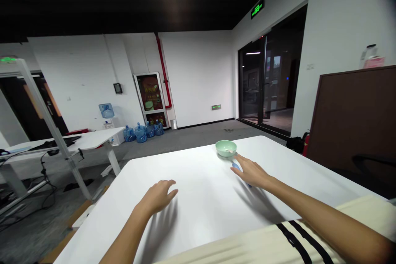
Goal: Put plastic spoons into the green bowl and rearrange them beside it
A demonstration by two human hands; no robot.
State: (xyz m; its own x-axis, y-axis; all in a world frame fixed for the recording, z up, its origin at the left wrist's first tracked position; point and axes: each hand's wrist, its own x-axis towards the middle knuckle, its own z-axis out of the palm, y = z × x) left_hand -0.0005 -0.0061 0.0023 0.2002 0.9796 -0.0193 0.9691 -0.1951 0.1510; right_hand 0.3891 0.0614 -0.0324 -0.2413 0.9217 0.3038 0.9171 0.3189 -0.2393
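Note:
A light green bowl stands upright toward the far side of the white table. Something small and whitish lies inside it, too small to name. My right hand reaches just in front of the bowl, thumb and fingers apart, holding nothing that I can see. Partly hidden beneath it is a long blue object, perhaps a utensil; only its rounded end and a bit of the other side show. To the left, my left hand hovers over the tabletop with its thumb and fingers apart, away from any object.
The table's rounded far corners lie beyond the bowl. Another white desk with cables and a metal post stands at left. Several blue water jugs sit on the floor by the back wall. A brown partition rises on the right.

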